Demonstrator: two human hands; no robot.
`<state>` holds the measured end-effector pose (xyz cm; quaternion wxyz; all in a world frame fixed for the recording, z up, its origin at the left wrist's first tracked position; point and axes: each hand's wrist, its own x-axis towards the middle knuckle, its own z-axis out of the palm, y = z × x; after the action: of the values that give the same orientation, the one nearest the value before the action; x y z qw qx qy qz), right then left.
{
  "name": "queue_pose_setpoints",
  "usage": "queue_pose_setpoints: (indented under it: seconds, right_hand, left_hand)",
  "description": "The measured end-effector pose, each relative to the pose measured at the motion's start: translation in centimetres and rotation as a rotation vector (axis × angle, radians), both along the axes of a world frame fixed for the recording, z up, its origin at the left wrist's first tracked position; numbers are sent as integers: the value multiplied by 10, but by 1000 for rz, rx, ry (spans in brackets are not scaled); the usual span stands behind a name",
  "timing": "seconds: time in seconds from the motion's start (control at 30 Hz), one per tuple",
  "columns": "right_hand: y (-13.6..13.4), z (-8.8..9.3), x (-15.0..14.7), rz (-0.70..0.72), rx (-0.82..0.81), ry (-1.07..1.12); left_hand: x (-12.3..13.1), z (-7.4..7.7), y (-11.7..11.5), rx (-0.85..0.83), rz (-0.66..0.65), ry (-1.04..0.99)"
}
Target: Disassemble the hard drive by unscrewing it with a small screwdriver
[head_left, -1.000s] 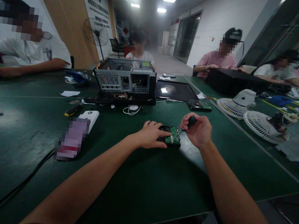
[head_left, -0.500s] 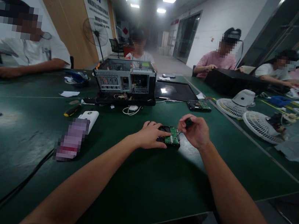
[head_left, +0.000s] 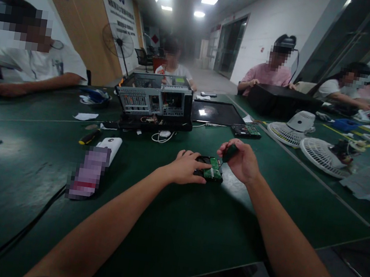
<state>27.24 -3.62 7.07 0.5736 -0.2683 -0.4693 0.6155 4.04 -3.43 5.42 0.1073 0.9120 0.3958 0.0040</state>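
A hard drive (head_left: 213, 173) lies on the green table with its green circuit board facing up. My left hand (head_left: 188, 166) grips it from the left, index finger across the board and thumb along the near edge. Between the fingers of my right hand (head_left: 244, 163) is a screwdriver (head_left: 229, 153) with a dark handle. Its thin shaft slants down to the right part of the board; whether the tip sits in a screw is too small to tell.
An opened computer case (head_left: 156, 100) stands ahead, a black panel (head_left: 218, 112) beside it. Another drive (head_left: 246, 131) lies beyond my right hand. Fan parts (head_left: 324, 153) are at right; a yellow-black screwdriver (head_left: 89, 137) and a white power bank (head_left: 115, 145) are at left. Several people sit around.
My right hand's fingers have shifted around the screwdriver handle, which now shows more upright. My left hand and the hard drive stay put. A person across has moved a black box slightly left.
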Motion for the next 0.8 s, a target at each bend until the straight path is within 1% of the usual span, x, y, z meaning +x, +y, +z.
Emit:
queue_pose_setpoints:
  seconds: [0.1, 0.23, 0.47, 0.67, 0.8]
  right_hand:
    - [-2, 1, 1, 52, -2, 7]
    - [-3, 2, 2, 105, 41, 2]
    - [-1, 3, -1, 32, 49, 44]
    - [1, 2, 5, 58, 6, 63]
    - [1, 2, 6, 87, 31, 54]
  left_hand:
    - [0, 0, 0, 2, 2, -3]
    - [0, 2, -1, 1, 4, 7]
    - [-1, 0, -1, 24, -4, -7]
    - [0, 0, -1, 23, 3, 1]
    - [0, 0, -1, 11, 9, 11]
